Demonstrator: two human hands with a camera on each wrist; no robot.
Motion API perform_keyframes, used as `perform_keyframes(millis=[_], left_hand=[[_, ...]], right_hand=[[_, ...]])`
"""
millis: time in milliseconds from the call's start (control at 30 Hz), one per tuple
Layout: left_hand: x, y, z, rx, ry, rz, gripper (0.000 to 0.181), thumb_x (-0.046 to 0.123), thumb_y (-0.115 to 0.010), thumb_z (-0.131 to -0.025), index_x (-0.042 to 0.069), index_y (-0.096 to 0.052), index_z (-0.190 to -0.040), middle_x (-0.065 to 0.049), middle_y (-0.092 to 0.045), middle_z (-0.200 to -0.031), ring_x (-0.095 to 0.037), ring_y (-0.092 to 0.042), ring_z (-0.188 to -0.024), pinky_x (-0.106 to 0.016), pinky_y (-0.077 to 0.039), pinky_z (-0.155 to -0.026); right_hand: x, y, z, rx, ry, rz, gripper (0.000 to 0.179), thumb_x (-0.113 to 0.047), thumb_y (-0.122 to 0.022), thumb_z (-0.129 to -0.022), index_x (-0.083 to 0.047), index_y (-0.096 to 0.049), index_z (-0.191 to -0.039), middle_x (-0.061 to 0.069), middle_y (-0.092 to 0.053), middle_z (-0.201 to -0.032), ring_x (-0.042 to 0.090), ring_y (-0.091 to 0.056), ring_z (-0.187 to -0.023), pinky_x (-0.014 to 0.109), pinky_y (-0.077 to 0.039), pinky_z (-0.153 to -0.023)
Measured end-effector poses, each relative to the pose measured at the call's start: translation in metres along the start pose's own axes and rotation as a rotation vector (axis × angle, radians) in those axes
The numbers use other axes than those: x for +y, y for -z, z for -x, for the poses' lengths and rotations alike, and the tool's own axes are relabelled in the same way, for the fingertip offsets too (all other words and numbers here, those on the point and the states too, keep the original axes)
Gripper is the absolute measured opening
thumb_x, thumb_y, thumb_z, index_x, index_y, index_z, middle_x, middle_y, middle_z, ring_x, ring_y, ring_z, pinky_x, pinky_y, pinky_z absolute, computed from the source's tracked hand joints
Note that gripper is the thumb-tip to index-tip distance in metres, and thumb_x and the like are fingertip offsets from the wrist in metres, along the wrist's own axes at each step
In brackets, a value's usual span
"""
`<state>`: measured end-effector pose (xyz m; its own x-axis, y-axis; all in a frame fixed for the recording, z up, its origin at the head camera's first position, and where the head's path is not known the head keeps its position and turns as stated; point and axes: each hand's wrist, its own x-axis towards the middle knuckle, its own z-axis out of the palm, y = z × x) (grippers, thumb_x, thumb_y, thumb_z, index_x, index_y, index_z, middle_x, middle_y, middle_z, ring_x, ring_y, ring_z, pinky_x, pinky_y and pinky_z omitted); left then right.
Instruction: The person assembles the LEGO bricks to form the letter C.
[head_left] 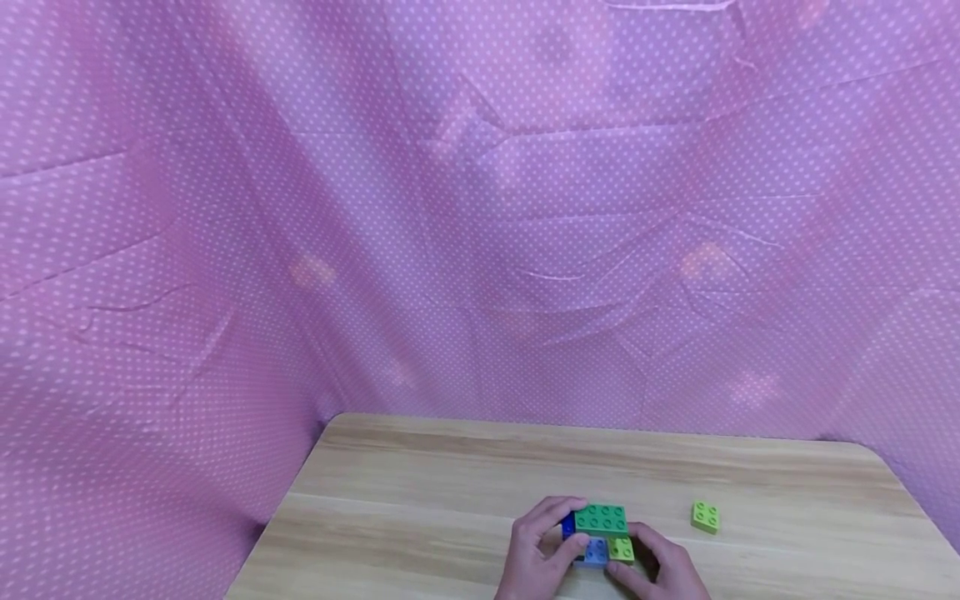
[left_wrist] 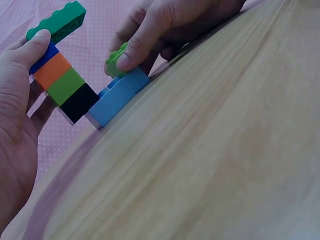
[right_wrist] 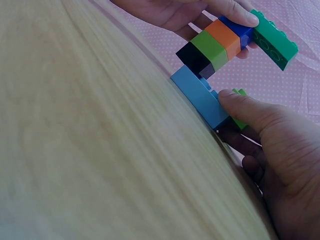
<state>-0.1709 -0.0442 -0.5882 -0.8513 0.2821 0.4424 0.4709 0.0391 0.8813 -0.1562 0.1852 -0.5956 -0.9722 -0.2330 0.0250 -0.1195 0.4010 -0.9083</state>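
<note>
My left hand (head_left: pixel 534 546) grips a tower of toy building bricks, its thumb against the dark blue brick (left_wrist: pixel 44 56). Beneath that come an orange brick (left_wrist: pixel 53 71), a lime green one (left_wrist: pixel 65 85) and a black one (left_wrist: pixel 79 103). A long green brick (head_left: pixel 600 519) juts sideways from the top. Low on the table lies a light blue brick (right_wrist: pixel 202 97); whether the black brick touches it I cannot tell. My right hand (head_left: pixel 660 568) pinches another lime green brick (head_left: pixel 621 550) at the light blue brick's right end.
A loose lime green brick (head_left: pixel 705 517) lies on the wooden table (head_left: pixel 420 500), to the right of both hands. Pink dotted cloth (head_left: pixel 480 250) hangs behind the table and along its sides.
</note>
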Motion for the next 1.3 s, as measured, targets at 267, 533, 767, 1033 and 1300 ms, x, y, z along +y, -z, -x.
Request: perform_keyframes(millis=[267,533,767,1033,1300], left_hand=[[0.003,-0.001,0.001,-0.003,0.039,0.003,0.037,0.026,-0.072,-0.102,0.026,-0.068,-0.139,-0.005,-0.070,-0.136,-0.019,-0.066,-0.126,-0.034,-0.052,-0.109],[0.002,-0.002,0.003,0.014,0.046,-0.001,0.037,0.027,-0.072,-0.102,0.026,-0.068,-0.139,-0.005,-0.070,-0.136,-0.020,-0.066,-0.126,-0.035,-0.054,-0.107],[0.003,-0.003,0.003,0.016,0.004,-0.016,0.037,0.025,-0.072,-0.102,0.025,-0.067,-0.139,-0.011,-0.069,-0.136,-0.020,-0.067,-0.125,-0.036,-0.053,-0.108],[0.001,-0.002,0.001,0.019,-0.010,-0.033,0.036,0.021,-0.071,-0.103,0.025,-0.068,-0.138,-0.001,-0.070,-0.135,-0.019,-0.068,-0.121,-0.035,-0.054,-0.106],[0.000,-0.002,0.000,0.021,-0.007,-0.016,0.034,0.019,-0.070,-0.103,0.024,-0.068,-0.137,-0.006,-0.070,-0.135,-0.019,-0.068,-0.120,-0.034,-0.055,-0.105]], right_hand=[[0.000,0.002,-0.002,-0.039,-0.036,-0.025,0.050,-0.036,-0.086,-0.090,-0.013,-0.069,-0.131,0.002,-0.073,-0.125,0.004,-0.065,-0.106,0.021,-0.055,-0.087],[0.000,0.000,0.002,0.012,-0.026,-0.030,0.048,-0.033,-0.087,-0.089,-0.016,-0.069,-0.131,0.001,-0.073,-0.122,0.005,-0.067,-0.100,0.022,-0.056,-0.082],[0.007,0.003,0.005,0.644,0.133,0.140,0.035,-0.006,-0.089,-0.085,-0.015,-0.076,-0.116,-0.001,-0.074,-0.110,0.002,-0.060,-0.092,0.015,-0.048,-0.077],[0.027,0.030,-0.012,1.000,0.236,0.215,0.046,0.005,-0.083,-0.080,0.002,-0.071,-0.125,0.019,-0.071,-0.129,0.009,-0.053,-0.129,0.023,-0.031,-0.113],[0.032,0.046,-0.019,0.635,-0.119,0.416,0.076,-0.032,-0.069,-0.100,-0.003,-0.036,-0.162,0.026,-0.012,-0.174,0.053,-0.005,-0.158,0.076,0.001,-0.121]])
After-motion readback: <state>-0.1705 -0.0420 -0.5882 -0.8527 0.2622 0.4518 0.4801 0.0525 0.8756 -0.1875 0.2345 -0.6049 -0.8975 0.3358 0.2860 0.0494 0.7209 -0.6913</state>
